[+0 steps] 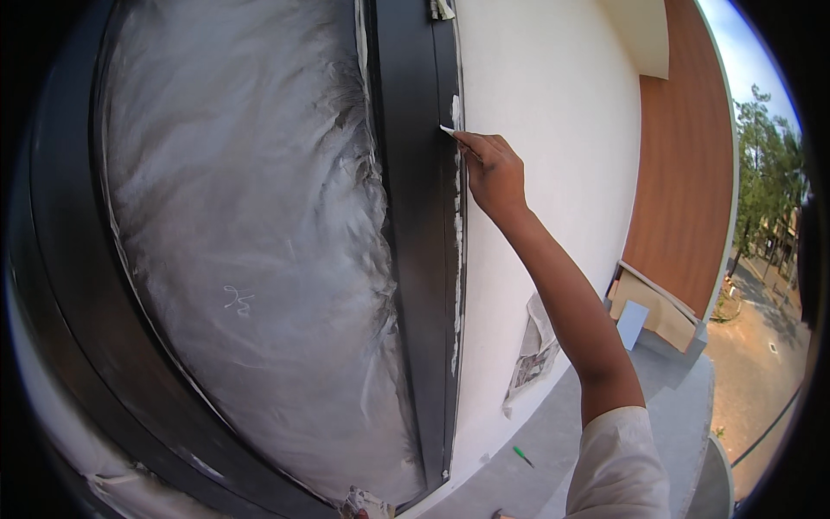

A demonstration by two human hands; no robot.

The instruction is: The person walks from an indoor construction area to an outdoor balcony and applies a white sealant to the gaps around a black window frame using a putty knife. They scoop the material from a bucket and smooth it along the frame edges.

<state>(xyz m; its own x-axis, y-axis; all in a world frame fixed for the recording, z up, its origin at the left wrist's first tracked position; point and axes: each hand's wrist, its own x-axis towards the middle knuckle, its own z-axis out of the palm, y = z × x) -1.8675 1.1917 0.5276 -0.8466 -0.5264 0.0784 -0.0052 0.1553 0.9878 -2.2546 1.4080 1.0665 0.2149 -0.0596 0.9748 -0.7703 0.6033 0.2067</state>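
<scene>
My right hand [496, 176] reaches up from the lower right, its fingers pinched on a small white pointed piece [447, 131] whose exact kind I cannot make out. The tip of that piece meets the dark door frame [413, 216] close to its seam with the white wall. Along this seam runs a broken, uneven line of white filler [457, 216]. A crumpled, smeared wrapping [367, 500] pokes in at the bottom edge with a small reddish-brown patch on it. Whether that patch is a fingertip of my left hand, I cannot tell.
Cloudy plastic sheeting [233, 216] covers the panel left of the frame. Right of it stand the white wall [553, 112] and a brown panel [683, 173]. A printed paper sheet [532, 355] hangs low on the wall. A green-handled tool [522, 455] lies on the grey floor [666, 415].
</scene>
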